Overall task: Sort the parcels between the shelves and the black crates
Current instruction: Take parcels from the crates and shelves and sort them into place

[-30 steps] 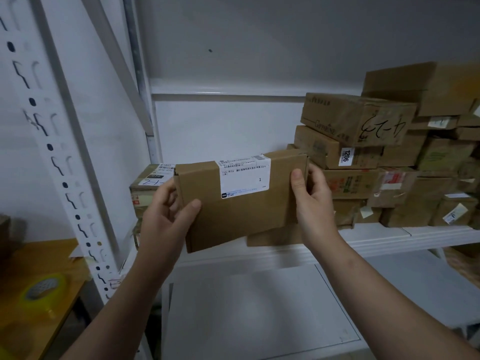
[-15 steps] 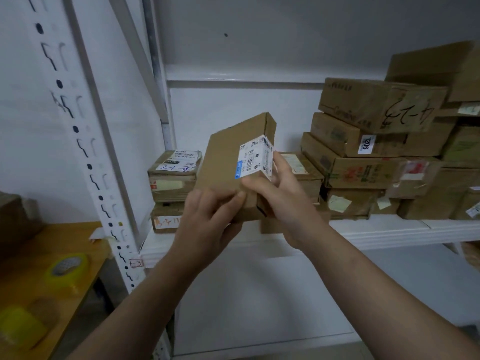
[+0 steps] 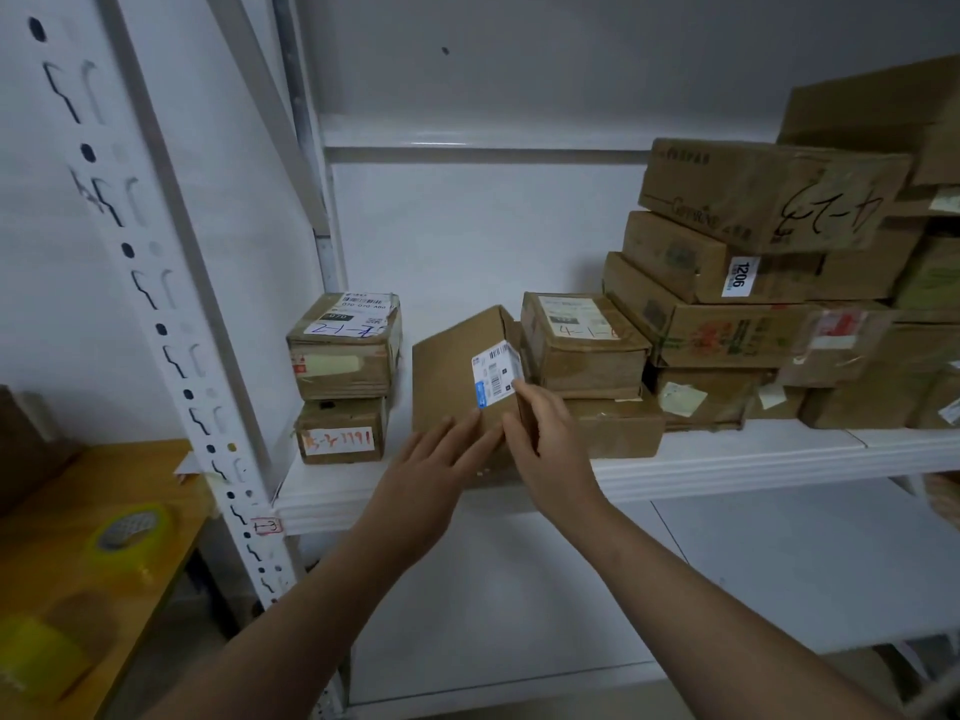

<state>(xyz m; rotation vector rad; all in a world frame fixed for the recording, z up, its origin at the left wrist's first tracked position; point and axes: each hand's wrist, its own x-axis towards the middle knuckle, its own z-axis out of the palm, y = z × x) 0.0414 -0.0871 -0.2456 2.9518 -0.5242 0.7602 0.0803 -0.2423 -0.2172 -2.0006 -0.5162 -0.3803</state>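
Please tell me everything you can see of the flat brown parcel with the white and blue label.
The flat parcel is closed, thin brown cardboard. It stands on edge on the white shelf, tilted, between a two-box stack at left and a labelled box at right. A white label with barcodes and a blue strip sits at its upper right corner. The left hand lies flat on its front; the right hand pinches its right edge.

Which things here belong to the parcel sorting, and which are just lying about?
Job: flat parcel, held by right hand, left hand flat on it; shelf; stacked parcels.
Lying about: tape roll; wooden table.
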